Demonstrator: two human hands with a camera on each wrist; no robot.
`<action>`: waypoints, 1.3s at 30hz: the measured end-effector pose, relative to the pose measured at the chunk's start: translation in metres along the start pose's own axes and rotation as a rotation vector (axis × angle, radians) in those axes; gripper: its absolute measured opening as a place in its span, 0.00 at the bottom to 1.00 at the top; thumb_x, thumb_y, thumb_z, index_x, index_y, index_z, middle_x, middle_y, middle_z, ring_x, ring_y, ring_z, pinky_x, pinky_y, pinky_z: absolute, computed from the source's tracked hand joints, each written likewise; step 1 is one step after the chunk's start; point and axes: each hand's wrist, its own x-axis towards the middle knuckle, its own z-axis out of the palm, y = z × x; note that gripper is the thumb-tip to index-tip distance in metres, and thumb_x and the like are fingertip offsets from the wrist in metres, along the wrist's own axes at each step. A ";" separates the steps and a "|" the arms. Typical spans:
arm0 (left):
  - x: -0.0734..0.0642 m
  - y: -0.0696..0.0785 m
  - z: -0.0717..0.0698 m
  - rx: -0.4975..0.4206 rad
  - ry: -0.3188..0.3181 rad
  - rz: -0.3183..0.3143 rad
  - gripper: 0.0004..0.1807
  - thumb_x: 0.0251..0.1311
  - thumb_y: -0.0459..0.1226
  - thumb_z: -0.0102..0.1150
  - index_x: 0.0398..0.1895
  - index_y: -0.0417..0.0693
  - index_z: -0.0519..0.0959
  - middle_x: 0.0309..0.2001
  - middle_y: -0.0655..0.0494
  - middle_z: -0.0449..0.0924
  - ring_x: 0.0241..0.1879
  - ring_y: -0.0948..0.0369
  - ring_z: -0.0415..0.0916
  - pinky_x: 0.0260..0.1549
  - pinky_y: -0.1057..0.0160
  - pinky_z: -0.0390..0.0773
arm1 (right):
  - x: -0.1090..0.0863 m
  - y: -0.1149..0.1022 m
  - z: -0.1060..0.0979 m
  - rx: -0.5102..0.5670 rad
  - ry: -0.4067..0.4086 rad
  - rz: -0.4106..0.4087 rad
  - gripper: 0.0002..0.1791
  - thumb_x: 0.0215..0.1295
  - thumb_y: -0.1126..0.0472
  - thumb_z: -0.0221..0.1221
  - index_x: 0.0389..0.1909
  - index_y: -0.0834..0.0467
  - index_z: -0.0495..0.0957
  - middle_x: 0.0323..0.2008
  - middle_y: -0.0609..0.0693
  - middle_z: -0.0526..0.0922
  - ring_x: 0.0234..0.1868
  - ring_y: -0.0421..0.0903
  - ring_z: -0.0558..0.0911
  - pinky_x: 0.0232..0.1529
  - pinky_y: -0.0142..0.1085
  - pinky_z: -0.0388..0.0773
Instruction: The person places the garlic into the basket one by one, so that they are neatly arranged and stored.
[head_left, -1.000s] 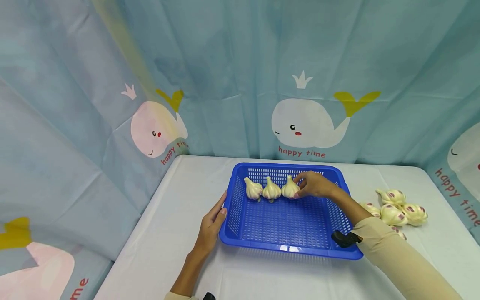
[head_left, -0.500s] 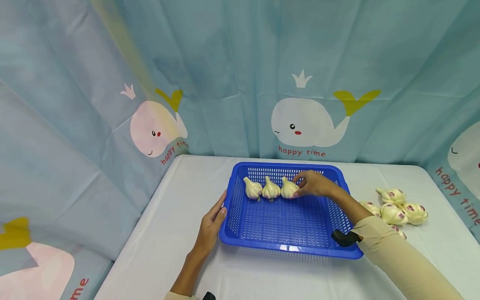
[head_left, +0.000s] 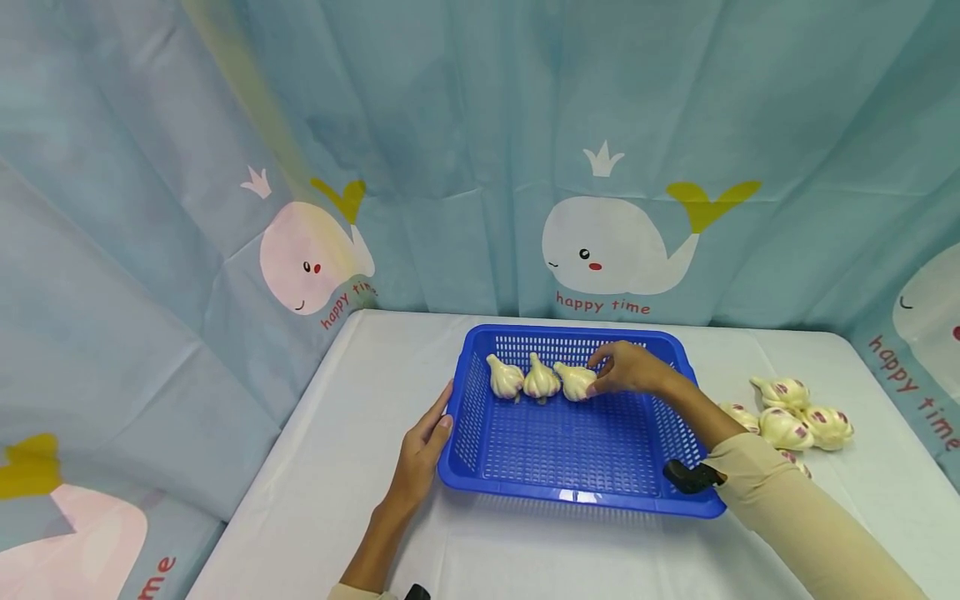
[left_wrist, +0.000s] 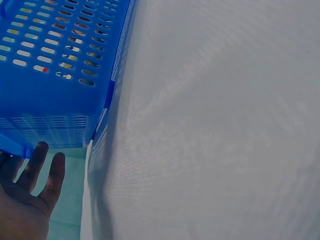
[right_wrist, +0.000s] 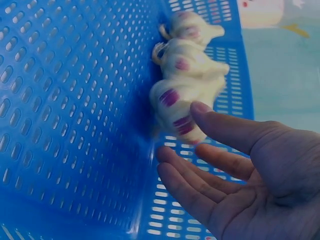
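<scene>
Three garlic bulbs sit in a row along the back of a blue plastic basket. The left bulb and middle bulb stand close together. The right bulb leans left, its stem towards the middle one. My right hand is at that leaning bulb's right side; in the right wrist view, the thumb touches it and the other fingers spread below, apart from the thumb. My left hand rests against the basket's left side, fingers fairly straight along the outside; the left wrist view shows fingertips at the rim.
More garlic bulbs lie in a pile on the white tablecloth, right of the basket, partly behind the right forearm. A blue whale-print curtain hangs behind the table. Each wrist carries a black strap-on device.
The right garlic bulb has gone from nearly upright to leaning left, its stem swinging towards the middle bulb. My right hand stays beside it. The left hand and basket have hardly moved.
</scene>
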 end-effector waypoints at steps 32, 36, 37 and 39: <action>0.000 0.002 -0.002 -0.052 -0.016 0.025 0.29 0.85 0.42 0.43 0.85 0.54 0.59 0.83 0.57 0.58 0.83 0.58 0.54 0.76 0.74 0.57 | -0.005 0.002 -0.003 0.073 -0.063 -0.038 0.32 0.64 0.59 0.74 0.64 0.70 0.77 0.44 0.59 0.89 0.43 0.56 0.90 0.49 0.50 0.90; 0.000 0.002 -0.002 -0.048 -0.016 0.024 0.29 0.85 0.42 0.43 0.85 0.53 0.59 0.84 0.56 0.58 0.83 0.57 0.54 0.75 0.74 0.57 | -0.010 0.000 -0.009 0.086 -0.042 -0.038 0.32 0.65 0.58 0.74 0.65 0.69 0.77 0.44 0.58 0.90 0.46 0.59 0.90 0.51 0.53 0.90; 0.000 0.003 -0.002 -0.048 -0.015 0.021 0.29 0.85 0.42 0.43 0.85 0.53 0.59 0.83 0.57 0.58 0.83 0.58 0.54 0.75 0.74 0.57 | -0.012 -0.001 -0.011 0.101 -0.040 -0.043 0.32 0.65 0.59 0.73 0.65 0.70 0.76 0.44 0.58 0.90 0.46 0.60 0.90 0.52 0.54 0.89; 0.000 0.002 -0.002 -0.048 -0.015 0.019 0.29 0.85 0.42 0.43 0.85 0.52 0.59 0.84 0.57 0.58 0.83 0.58 0.53 0.75 0.75 0.57 | -0.016 -0.003 -0.015 0.129 -0.031 -0.054 0.32 0.67 0.59 0.72 0.66 0.70 0.76 0.44 0.58 0.90 0.47 0.60 0.90 0.53 0.54 0.89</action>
